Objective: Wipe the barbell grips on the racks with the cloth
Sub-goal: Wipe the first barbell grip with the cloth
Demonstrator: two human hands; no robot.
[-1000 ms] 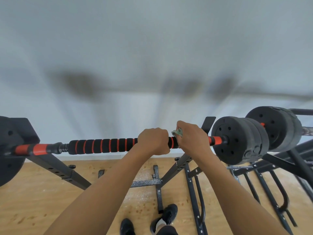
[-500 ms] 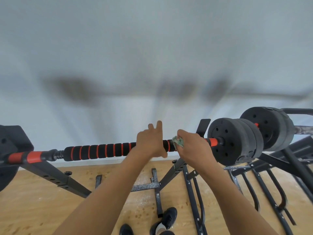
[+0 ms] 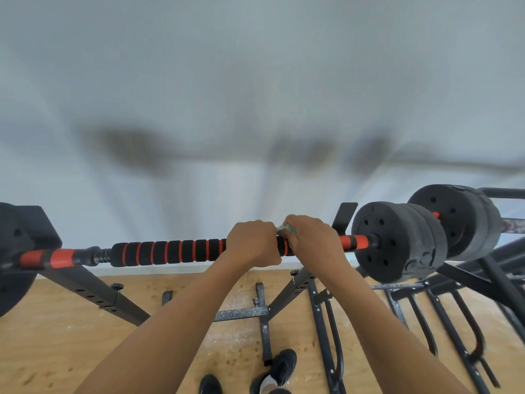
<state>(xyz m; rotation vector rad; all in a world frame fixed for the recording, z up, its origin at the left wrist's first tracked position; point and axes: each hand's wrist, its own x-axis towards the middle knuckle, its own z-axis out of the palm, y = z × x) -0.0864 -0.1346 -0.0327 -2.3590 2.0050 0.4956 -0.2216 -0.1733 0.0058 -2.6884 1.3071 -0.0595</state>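
Observation:
A barbell lies across a black rack, its foam grip (image 3: 170,251) black with orange rings. My left hand (image 3: 251,241) grips the bar just right of the ringed foam. Close beside it, my right hand (image 3: 314,241) presses a small greenish cloth (image 3: 287,229) round the grip; only a corner of the cloth shows above my fingers. Black weight plates (image 3: 397,240) sit on the bar's right end past an orange sleeve (image 3: 353,241).
Rack uprights (image 3: 93,291) slope down to a wooden floor (image 3: 56,351). A second loaded barbell (image 3: 460,220) and more black frames (image 3: 443,311) stand at the right. A plate edge (image 3: 11,280) shows far left. My shoes (image 3: 272,373) are below.
My left hand, which had lifted with fingers straightened half a second ago, has closed round the bar again. The right hand with the cloth stayed on the grip, shifting slightly.

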